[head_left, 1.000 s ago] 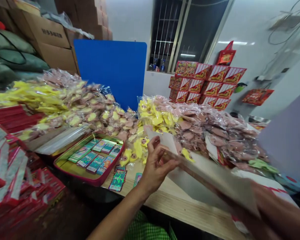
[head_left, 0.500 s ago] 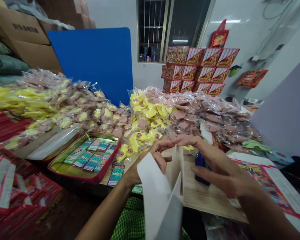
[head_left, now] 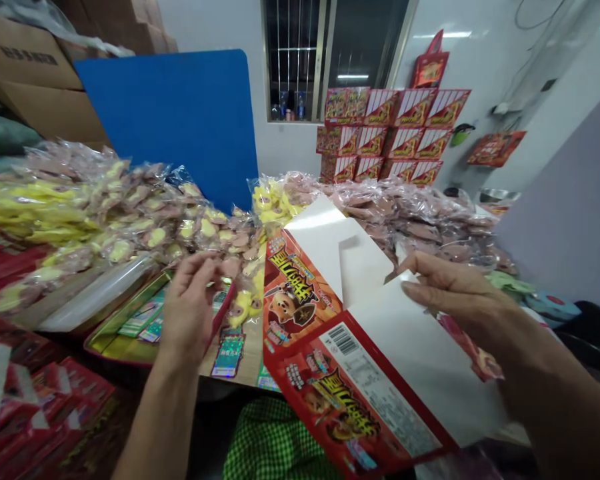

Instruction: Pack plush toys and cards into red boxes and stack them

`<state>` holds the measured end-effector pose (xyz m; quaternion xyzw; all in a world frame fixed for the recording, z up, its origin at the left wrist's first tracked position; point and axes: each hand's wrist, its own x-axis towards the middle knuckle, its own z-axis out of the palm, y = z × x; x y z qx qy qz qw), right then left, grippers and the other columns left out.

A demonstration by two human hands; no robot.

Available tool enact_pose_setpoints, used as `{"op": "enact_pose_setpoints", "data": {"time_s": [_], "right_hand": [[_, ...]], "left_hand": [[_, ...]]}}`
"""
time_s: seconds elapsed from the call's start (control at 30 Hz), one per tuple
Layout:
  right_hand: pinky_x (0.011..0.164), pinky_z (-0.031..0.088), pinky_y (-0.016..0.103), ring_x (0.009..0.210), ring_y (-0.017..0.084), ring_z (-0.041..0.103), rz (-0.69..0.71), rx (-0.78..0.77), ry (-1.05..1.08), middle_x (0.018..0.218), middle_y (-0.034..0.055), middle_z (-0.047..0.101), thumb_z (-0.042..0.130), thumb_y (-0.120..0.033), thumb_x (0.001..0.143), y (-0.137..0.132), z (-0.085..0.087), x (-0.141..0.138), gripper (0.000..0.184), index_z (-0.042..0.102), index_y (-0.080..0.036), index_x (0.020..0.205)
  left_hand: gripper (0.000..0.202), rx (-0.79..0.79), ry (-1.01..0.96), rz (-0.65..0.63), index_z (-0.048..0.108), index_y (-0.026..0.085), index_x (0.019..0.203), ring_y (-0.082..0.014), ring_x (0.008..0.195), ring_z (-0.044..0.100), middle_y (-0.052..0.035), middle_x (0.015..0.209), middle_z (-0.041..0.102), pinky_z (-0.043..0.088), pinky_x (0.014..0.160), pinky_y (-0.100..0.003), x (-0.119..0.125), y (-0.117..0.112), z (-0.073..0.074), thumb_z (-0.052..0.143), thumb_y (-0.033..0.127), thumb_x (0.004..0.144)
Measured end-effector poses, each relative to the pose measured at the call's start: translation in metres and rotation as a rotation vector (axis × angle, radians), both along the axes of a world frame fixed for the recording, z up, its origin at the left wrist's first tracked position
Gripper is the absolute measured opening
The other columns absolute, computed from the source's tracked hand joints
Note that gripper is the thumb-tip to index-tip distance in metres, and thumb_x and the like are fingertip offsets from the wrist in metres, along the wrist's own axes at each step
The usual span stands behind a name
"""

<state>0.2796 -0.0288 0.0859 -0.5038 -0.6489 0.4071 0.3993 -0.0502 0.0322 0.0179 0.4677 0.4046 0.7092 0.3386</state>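
A red printed cardboard box (head_left: 325, 373) with a white inside is tilted in front of me, its upper end unfolded. My right hand (head_left: 445, 287) pinches the edge of its white flap between thumb and fingers. Away from the box, my left hand (head_left: 190, 300) hovers over the right part of a gold-lined tray (head_left: 103, 343). Its fingers are loosely bent, with nothing visible in them. Green cards (head_left: 143, 317) lie in the tray, partly hidden by that hand. Beside the tray, another card (head_left: 229, 355) lies on the table.
Bagged plush pieces, yellow (head_left: 35, 210) and pinkish brown (head_left: 420, 213), are heaped along the back. A blue board (head_left: 170, 127) stands behind them. Red boxes (head_left: 397, 137) are stacked by the wall, and more red boxes (head_left: 45, 407) lie at lower left.
My left hand has left the box and moved left over the tray. The box has turned from white side to printed side and swung right with my right hand.
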Motion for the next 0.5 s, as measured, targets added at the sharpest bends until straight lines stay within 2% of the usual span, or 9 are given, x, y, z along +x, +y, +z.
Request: {"op": "enact_pose_setpoints", "data": {"time_s": [0.07, 0.1, 0.17, 0.2, 0.27, 0.3, 0.33, 0.4, 0.5], "right_hand": [[0.049, 0.041, 0.025, 0.062, 0.016, 0.055, -0.014, 0.041, -0.124, 0.074, 0.0, 0.06, 0.063, -0.055, 0.094, -0.001, -0.001, -0.007, 0.033, 0.059, -0.022, 0.091], [0.05, 0.041, 0.025, 0.063, 0.017, 0.055, -0.011, 0.069, -0.18, 0.074, 0.0001, 0.06, 0.06, -0.055, 0.096, -0.002, -0.003, -0.013, 0.033, 0.058, -0.022, 0.089], [0.051, 0.041, 0.026, 0.063, 0.016, 0.053, 0.003, 0.124, -0.255, 0.073, -0.0003, 0.059, 0.055, -0.055, 0.099, -0.003, -0.008, -0.028, 0.035, 0.056, -0.022, 0.086], [0.051, 0.041, 0.026, 0.062, 0.016, 0.053, 0.008, 0.145, -0.268, 0.073, -0.0006, 0.059, 0.053, -0.055, 0.1, -0.004, -0.011, -0.035, 0.036, 0.055, -0.023, 0.085], [0.05, 0.041, 0.026, 0.059, 0.015, 0.051, 0.008, 0.182, -0.27, 0.072, -0.0011, 0.059, 0.049, -0.054, 0.103, -0.009, -0.015, -0.046, 0.036, 0.053, -0.023, 0.083], [0.05, 0.042, 0.026, 0.059, 0.015, 0.051, 0.011, 0.194, -0.276, 0.072, -0.0011, 0.059, 0.048, -0.053, 0.104, -0.013, -0.016, -0.049, 0.037, 0.053, -0.024, 0.083], [0.051, 0.044, 0.026, 0.06, 0.016, 0.053, 0.022, 0.201, -0.291, 0.072, -0.0008, 0.06, 0.047, -0.053, 0.104, -0.017, -0.015, -0.049, 0.036, 0.054, -0.024, 0.083], [0.059, 0.052, 0.029, 0.068, 0.019, 0.061, 0.082, 0.19, -0.356, 0.077, 0.0013, 0.066, 0.047, -0.053, 0.104, -0.026, -0.011, -0.042, 0.034, 0.062, -0.026, 0.089], [0.077, 0.061, 0.036, 0.095, 0.027, 0.071, 0.226, 0.143, -0.493, 0.1, 0.0042, 0.075, 0.046, -0.057, 0.102, -0.035, 0.0, -0.015, 0.037, 0.072, -0.033, 0.114]], "left_hand": [[0.015, 0.112, 0.272, 0.028, 0.07, 0.024, 0.102, -0.0149, 0.081, 0.062, -0.0008, 0.091, 0.065, 0.057, 0.08, -0.03, 0.004, -0.025, 0.009, 0.069, 0.037, 0.094], [0.016, 0.166, 0.462, -0.003, 0.072, 0.026, 0.106, -0.018, 0.091, 0.064, -0.0031, 0.1, 0.066, 0.057, 0.09, -0.035, 0.012, -0.037, 0.011, 0.067, 0.038, 0.096], [0.037, 0.24, 0.783, -0.089, 0.07, 0.029, 0.123, -0.029, 0.12, 0.058, -0.0096, 0.127, 0.058, 0.052, 0.106, -0.051, 0.035, -0.055, 0.006, 0.075, 0.044, 0.089], [0.052, 0.262, 0.871, -0.111, 0.066, 0.03, 0.13, -0.0359, 0.135, 0.048, -0.0128, 0.143, 0.048, 0.046, 0.112, -0.059, 0.047, -0.059, -0.001, 0.081, 0.048, 0.084], [0.067, 0.269, 0.93, -0.131, 0.064, 0.028, 0.134, -0.046, 0.153, 0.022, -0.0143, 0.165, 0.02, 0.033, 0.119, -0.07, 0.069, -0.058, -0.016, 0.087, 0.053, 0.076], [0.063, 0.266, 0.923, -0.148, 0.066, 0.026, 0.129, -0.0476, 0.156, 0.013, -0.0129, 0.169, 0.01, 0.029, 0.121, -0.071, 0.076, -0.056, -0.024, 0.087, 0.051, 0.076], [0.053, 0.266, 0.903, -0.172, 0.069, 0.024, 0.122, -0.0471, 0.157, 0.009, -0.0111, 0.171, 0.005, 0.027, 0.122, -0.071, 0.08, -0.053, -0.03, 0.085, 0.048, 0.078], [0.03, 0.294, 0.838, -0.225, 0.072, 0.022, 0.107, -0.0428, 0.158, 0.015, -0.0087, 0.172, 0.009, 0.03, 0.123, -0.068, 0.08, -0.047, -0.036, 0.081, 0.04, 0.084], [0.018, 0.369, 0.742, -0.282, 0.073, 0.022, 0.098, -0.036, 0.154, 0.032, -0.0097, 0.167, 0.031, 0.038, 0.12, -0.064, 0.067, -0.04, -0.031, 0.077, 0.037, 0.089]]}}
